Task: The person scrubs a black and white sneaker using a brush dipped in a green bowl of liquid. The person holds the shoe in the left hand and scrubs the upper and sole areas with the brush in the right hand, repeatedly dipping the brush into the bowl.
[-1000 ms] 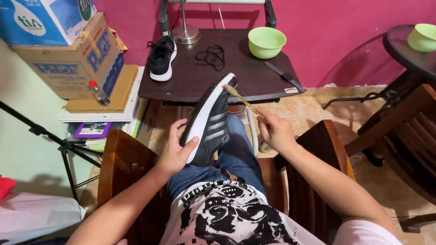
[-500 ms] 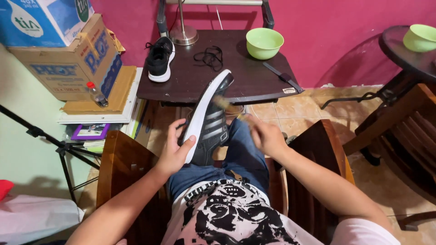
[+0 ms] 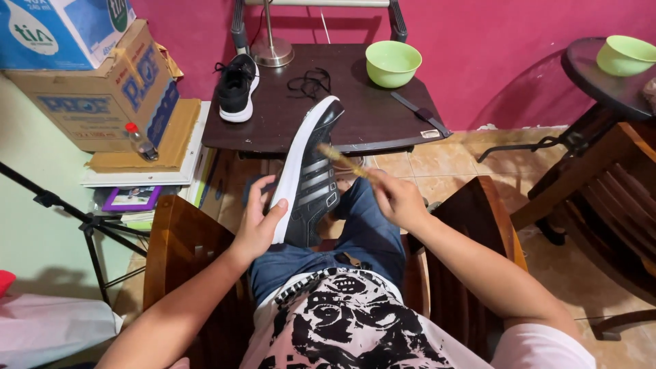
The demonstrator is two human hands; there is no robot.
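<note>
dark table (image 3: 369, 123) at 12 o'clock | black striped shoe (image 3: 309, 184) centre, propped on lap | left hand (image 3: 258, 222) at 7 o'clock, fingers curled round its sole | right hand (image 3: 396, 199) at 3 o'clock, closed on brush (image 3: 339, 160) touching shoe

A shoe (image 3: 309, 179) stands tilted on the person's lap, the left hand (image 3: 256, 222) at its left side, the right hand (image 3: 396, 198) just right of it with a brush (image 3: 339, 160) against it. Beyond lies a table (image 3: 355, 116): a second shoe (image 3: 237, 87) far left, laces (image 3: 309, 82) in the middle, a bowl (image 3: 393, 63) right. Boxes (image 3: 96, 82) stack at far left.
</note>
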